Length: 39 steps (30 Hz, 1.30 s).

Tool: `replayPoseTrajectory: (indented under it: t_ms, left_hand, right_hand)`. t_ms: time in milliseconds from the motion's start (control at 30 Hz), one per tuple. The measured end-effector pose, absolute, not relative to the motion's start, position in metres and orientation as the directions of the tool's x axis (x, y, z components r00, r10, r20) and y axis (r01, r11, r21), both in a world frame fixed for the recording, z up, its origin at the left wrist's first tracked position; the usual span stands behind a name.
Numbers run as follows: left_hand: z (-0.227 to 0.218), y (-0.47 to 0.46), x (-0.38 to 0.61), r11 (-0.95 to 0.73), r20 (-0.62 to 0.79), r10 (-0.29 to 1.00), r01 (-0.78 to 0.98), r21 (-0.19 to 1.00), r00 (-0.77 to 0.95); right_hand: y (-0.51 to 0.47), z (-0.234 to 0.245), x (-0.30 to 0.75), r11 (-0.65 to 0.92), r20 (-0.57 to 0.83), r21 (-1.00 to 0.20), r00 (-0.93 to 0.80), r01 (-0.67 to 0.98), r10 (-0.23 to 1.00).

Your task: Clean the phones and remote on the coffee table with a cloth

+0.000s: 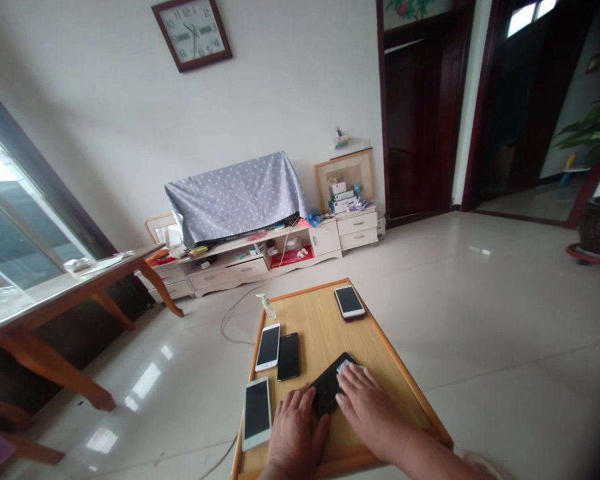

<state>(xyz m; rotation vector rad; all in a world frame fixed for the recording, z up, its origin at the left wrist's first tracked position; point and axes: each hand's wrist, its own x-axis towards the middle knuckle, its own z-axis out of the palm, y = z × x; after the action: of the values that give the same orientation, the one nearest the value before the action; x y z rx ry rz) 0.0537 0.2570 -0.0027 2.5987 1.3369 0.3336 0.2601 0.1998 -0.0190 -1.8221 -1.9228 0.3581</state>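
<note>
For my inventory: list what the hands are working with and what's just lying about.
At the hands: left hand, right hand, black phone, pale cloth.

Lying about: upper white phone, lower white phone, dark phone, far phone, pump bottle.

Left hand (295, 433) palm down, fingers (307, 403) slightly spread; right hand (365, 407) palm down, angled inward; right forearm (420, 453) bare.

The wall clock (191, 35) at the upper middle of the frame shows numerals 10, 11 and 12 on its face; no other text, labels or brands are legible
</note>
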Motion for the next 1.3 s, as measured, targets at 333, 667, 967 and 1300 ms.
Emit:
replayPoseTrajectory:
  t_ms: [333, 667, 967, 1300]
  left_hand:
    - [-0.001, 0.258, 0.056, -0.562, 0.072, 0.821, 0.779, 0.276, 0.567]
    - [-0.003, 0.259, 0.054, -0.572, 0.103, 0.816, 0.77, 0.282, 0.569]
    - [-0.002, 0.257, 0.055, -0.566, 0.109, 0.821, 0.775, 0.279, 0.56]
    - [-0.004, 0.258, 0.056, -0.548, 0.066, 0.831, 0.79, 0.277, 0.553]
  right_hand:
    - [0.186, -0.021, 0.234, 0.248, 0.181, -0.53, -0.178, 0.811, 0.967]
    - [0.202, -0.022, 0.249, 0.081, 0.175, -0.495, 0.008, 0.865, 0.985]
    - [0.205, -0.008, 0.246, 0.138, 0.139, -0.54, -0.074, 0.83, 0.988]
    - [0.195, -0.006, 0.22, 0.285, 0.158, -0.615, -0.239, 0.735, 0.958]
